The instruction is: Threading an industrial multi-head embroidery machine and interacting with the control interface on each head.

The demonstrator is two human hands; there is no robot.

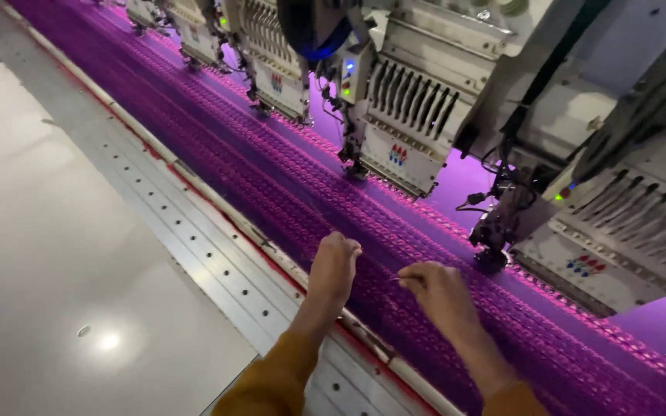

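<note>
Purple fabric [333, 192] with pink stitched rows; mustard sleeves [271, 381]; white embroidery heads [402, 115]

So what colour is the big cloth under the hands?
Purple, with rows of pinkish stitched pattern. The cloth shows best in the head view, the only one.

Dim, magenta cast — glare spot on table [107, 340], soft blur.

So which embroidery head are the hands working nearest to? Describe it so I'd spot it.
A row of white embroidery heads runs diagonally above the purple fabric. The nearest embroidery head sits at the right edge, just beyond the right hand. Unlike its neighbours, it shows a green light.
</note>
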